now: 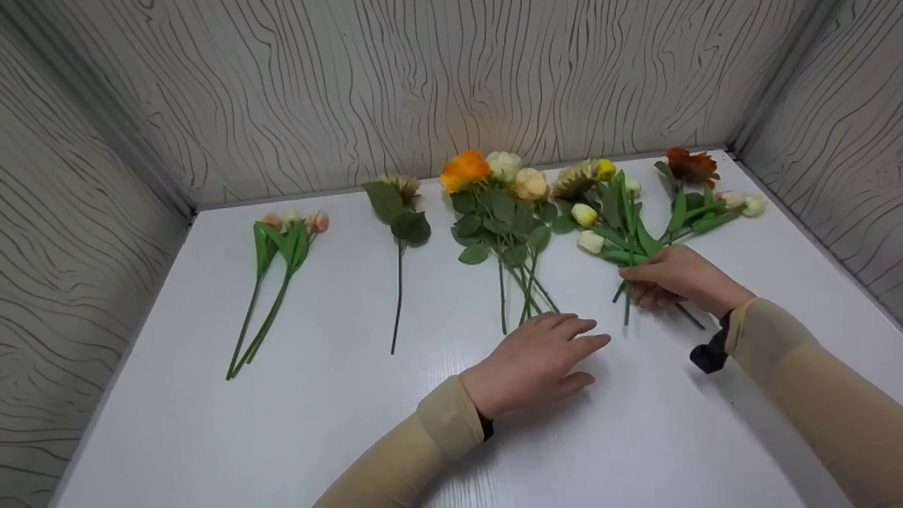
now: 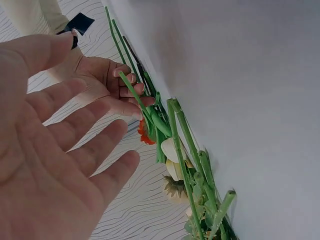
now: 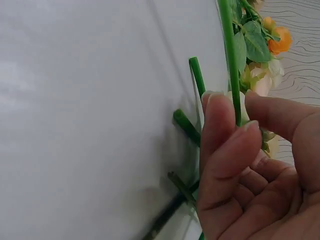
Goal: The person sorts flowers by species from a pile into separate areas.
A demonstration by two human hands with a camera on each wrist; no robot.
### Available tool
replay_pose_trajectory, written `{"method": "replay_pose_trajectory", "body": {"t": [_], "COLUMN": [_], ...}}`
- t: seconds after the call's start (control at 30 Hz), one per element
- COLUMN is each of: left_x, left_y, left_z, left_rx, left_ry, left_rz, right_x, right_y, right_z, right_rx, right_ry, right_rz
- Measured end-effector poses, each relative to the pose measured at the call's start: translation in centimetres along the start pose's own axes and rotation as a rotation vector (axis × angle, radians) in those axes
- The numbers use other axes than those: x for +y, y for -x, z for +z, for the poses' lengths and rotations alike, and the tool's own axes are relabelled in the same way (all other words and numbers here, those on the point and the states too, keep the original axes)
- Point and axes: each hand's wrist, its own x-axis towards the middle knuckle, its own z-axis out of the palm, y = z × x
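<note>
My right hand [image 1: 674, 279] pinches a green tulip stem [image 3: 230, 65] between thumb and fingertips, at the right-hand flower group. Around it lie white and yellow tulips [image 1: 584, 214], a beige sunflower [image 1: 573, 182], and a red-orange flower [image 1: 691, 167] beside pink and white tulips [image 1: 753, 206]. Several other stem ends show beside the fingers in the right wrist view. My left hand [image 1: 540, 360], fingers extended and holding nothing, is over the table just in front of the rose stems [image 1: 525, 289]. Their blooms are an orange rose [image 1: 465, 171], a white one and a peach one.
Tulips with pink and white heads [image 1: 286, 247] lie at the left of the white table [image 1: 317, 423]. A single sunflower with a dark stem [image 1: 399, 282] lies between them and the roses. Wood-patterned panels [image 1: 423, 77] enclose the back and both sides.
</note>
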Motion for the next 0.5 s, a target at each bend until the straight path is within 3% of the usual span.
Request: {"method": "replay_pose_trajectory", "body": {"t": [0.17,0.33,0.5], "left_x": [-0.7,-1.7,-3.5], "left_y": [0.0,0.3,1.0], "left_z": [-0.4,-1.3,-2.7], "left_rx": [0.032,0.128,0.264], "left_ry": [0.055,0.137,0.393], "left_rz": [-0.037,-0.100,-0.267], "right_x": [0.2,-1.0,-3.5], "right_y": [0.0,0.8,1.8], "right_z": [-0.2,0.0,2.2], "right_rx": [0.000,0.060,0.133], "right_ry": [-0.114,-0.212,-0.251], "right_rz": [-0.009,-0.048,-0.153]}}
